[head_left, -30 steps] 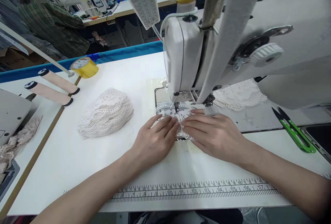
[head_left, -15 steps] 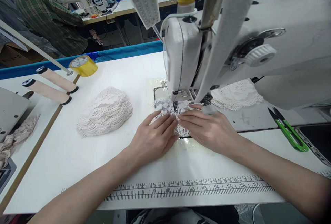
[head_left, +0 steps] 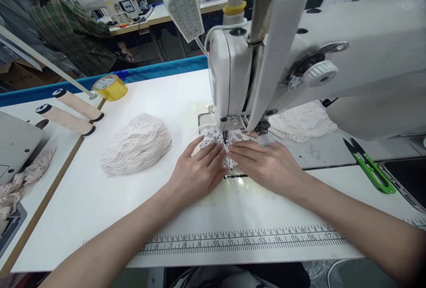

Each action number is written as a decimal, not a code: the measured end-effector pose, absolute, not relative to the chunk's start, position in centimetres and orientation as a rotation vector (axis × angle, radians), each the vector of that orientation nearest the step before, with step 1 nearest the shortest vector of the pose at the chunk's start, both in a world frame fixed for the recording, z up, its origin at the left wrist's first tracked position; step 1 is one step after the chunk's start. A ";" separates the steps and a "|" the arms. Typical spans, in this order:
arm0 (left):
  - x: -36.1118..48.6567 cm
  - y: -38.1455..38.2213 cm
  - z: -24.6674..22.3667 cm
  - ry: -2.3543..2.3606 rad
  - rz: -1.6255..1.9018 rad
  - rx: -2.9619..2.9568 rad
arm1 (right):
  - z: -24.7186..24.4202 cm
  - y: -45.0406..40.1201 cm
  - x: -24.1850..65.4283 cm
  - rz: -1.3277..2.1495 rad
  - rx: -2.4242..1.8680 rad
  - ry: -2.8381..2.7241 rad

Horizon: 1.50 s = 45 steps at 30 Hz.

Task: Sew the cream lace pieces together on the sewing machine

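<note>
As fingers press lace, the sewing machine partly hides stacked lace.

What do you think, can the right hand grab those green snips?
Probably yes: the green-handled thread snips lie uncovered to the right of the right hand, with nothing seemingly in between. It would first have to lift off the white lace.

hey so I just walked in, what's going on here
A person is working at a sewing machine. The left hand and right hand rest flat on white lace at the needle area, fingers close together. A pile of lace sits to the left; green snips lie to the right.
</note>
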<state>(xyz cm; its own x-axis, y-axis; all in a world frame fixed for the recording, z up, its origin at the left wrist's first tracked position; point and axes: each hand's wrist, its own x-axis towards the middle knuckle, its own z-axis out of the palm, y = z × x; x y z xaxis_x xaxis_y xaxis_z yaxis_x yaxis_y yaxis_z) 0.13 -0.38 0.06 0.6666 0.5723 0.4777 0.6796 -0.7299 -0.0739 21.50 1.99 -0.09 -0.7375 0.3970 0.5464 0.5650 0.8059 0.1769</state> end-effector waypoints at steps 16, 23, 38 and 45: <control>0.2 -0.6 -0.1 -1.039 -0.617 -2.644 | -0.3 2.1 21.4 -0.486 -0.809 -2.483; 0.1 -0.8 0.2 -1.051 -0.548 -2.616 | 0.3 1.6 21.2 -0.356 -0.827 -2.456; 0.0 -0.9 0.2 -1.115 -0.585 -2.631 | 0.0 1.7 21.3 -0.407 -0.864 -2.465; -0.1 0.0 0.0 -1.147 -0.601 -2.616 | -0.2 2.2 21.2 -0.434 -0.926 -2.474</control>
